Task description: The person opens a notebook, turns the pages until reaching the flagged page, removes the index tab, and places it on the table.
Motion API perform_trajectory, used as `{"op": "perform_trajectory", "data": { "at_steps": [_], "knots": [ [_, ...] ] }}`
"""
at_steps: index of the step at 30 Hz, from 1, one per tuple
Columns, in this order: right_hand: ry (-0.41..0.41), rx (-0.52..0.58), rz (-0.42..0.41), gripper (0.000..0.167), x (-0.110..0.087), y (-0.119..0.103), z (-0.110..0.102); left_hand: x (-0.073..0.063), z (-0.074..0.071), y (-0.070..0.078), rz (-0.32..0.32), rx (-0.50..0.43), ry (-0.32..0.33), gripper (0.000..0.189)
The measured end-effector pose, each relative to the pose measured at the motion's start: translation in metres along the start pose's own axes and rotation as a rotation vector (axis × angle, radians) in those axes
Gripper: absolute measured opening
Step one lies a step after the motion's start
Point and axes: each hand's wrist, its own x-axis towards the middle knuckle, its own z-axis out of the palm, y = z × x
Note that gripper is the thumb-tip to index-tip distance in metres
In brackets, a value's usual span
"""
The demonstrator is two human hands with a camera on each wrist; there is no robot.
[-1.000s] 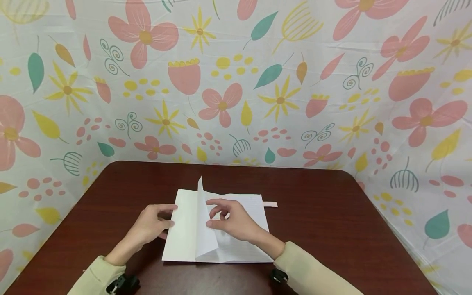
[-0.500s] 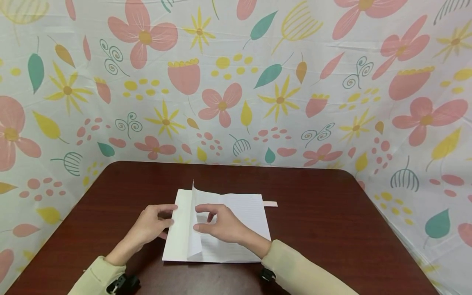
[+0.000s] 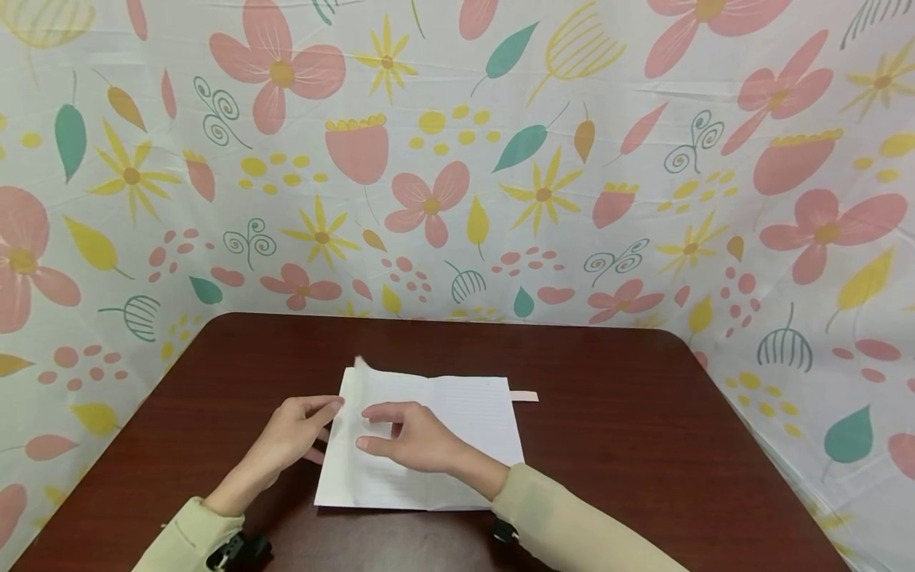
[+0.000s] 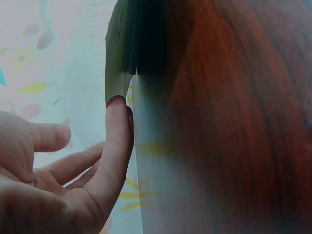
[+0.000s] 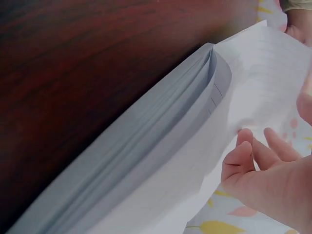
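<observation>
At the far left, a pale cream sleeve (image 3: 189,536) runs up to a black wrist device (image 3: 239,550) and then the left hand (image 3: 289,437), which sits at the left edge of a spread notebook (image 3: 465,453). That hand's fingers are released rather than grasping: in the left wrist view one finger reaches out nearly straight, its tip touching the shaded edge of the notebook, while the thumb stands apart from it. The notebook lies near the middle of the dark reddish-brown table (image 3: 629,429), toward the person. Along its left side a lined leaf (image 3: 393,388) slants over, its top corner curling up (the right wrist view catches it bulging above the stacked pages). Next comes the right hand (image 3: 418,437), over the left half of the notebook, thumb and index finger parted and loosely bent; the fingers look released, though I cannot tell whether their tips press on the paper. Farther right, a pink strip (image 3: 524,396) sticks out past the notebook's right edge near the top. Below it, a second black device (image 3: 505,531) and the right sleeve (image 3: 572,516) slope toward the bottom edge. Behind everything hangs a white floral cloth (image 3: 500,270).
</observation>
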Motion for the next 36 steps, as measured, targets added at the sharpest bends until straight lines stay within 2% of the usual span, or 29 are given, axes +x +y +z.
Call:
{"op": "perform_trajectory", "data": {
  "at_steps": [7, 16, 22, 28, 36],
  "knots": [
    [-0.019, -0.045, -0.015, 0.048, 0.002, -0.002, 0.001, -0.001, 0.001, -0.002, 0.027, 0.036, 0.000, 0.045],
    [-0.014, -0.075, -0.036, 0.049, -0.005, 0.000, -0.009, -0.001, 0.000, -0.005, 0.070, 0.048, 0.001, 0.062],
    [0.002, -0.109, -0.050, 0.051, -0.021, 0.009, -0.031, 0.000, 0.000, -0.005, 0.089, 0.068, 0.004, 0.066],
    [0.032, -0.132, -0.030, 0.056, -0.040, 0.026, -0.059, -0.001, -0.002, -0.003, 0.070, 0.080, -0.001, 0.057],
    [0.078, -0.241, -0.008, 0.063, -0.071, 0.057, -0.092, -0.002, -0.001, -0.003, 0.034, 0.074, -0.012, 0.051]
  ]
}}
